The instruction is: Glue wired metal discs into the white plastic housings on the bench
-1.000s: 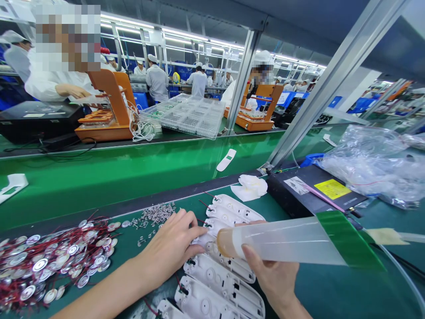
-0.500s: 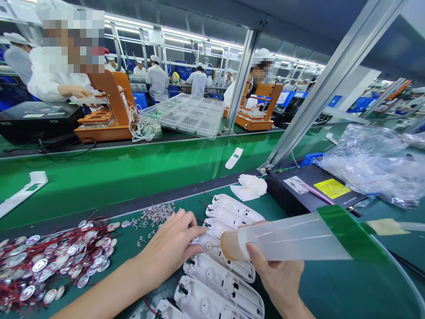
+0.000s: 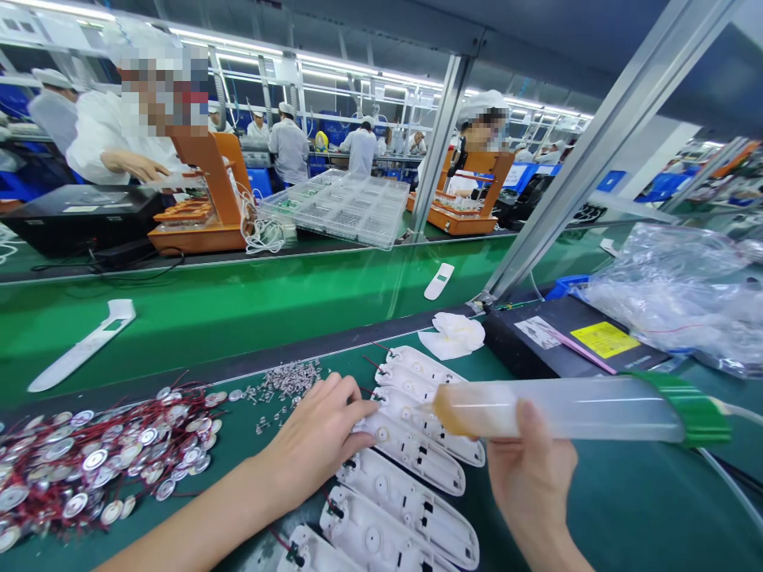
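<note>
pointing left, translucent tube (image 3: 602, 409), long axis running crosswise

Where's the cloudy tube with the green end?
In the head view, the tube is right of centre, in the person's right hand, its tan end pointing left towards the white shells.

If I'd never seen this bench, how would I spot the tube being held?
On the dark green tabletop, find the row of white shells. To their right, the right hand grips a long translucent tube. Its bright green cap and amber opposite end set it apart from those opaque shells.
</note>
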A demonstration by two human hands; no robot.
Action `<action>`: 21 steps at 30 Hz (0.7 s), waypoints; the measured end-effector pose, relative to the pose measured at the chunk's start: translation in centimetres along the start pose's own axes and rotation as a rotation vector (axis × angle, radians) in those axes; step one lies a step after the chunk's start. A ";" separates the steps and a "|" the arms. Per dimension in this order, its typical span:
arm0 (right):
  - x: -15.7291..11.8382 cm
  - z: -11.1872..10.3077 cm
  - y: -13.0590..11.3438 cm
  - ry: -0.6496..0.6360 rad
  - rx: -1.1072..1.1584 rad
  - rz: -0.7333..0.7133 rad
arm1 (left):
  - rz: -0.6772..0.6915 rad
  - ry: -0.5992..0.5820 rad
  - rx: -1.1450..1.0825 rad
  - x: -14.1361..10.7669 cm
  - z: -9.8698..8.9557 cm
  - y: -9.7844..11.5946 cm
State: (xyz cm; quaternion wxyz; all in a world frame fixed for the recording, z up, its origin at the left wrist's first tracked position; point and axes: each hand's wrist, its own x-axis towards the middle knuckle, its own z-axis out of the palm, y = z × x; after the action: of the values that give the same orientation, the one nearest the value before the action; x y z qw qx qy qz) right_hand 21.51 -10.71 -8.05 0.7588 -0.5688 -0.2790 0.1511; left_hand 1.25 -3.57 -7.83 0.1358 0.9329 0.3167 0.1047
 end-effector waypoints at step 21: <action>-1.7 -2.0 -1.8 0.120 0.160 0.133 | 0.233 0.322 0.391 -8.3 1.4 3.5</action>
State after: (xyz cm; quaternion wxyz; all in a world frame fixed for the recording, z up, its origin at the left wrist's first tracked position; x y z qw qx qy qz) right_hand 21.18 -13.70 -7.14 0.8055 -0.5317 -0.1817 0.1884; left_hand -2.85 -11.65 -8.94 -0.1121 0.9429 0.2391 0.2033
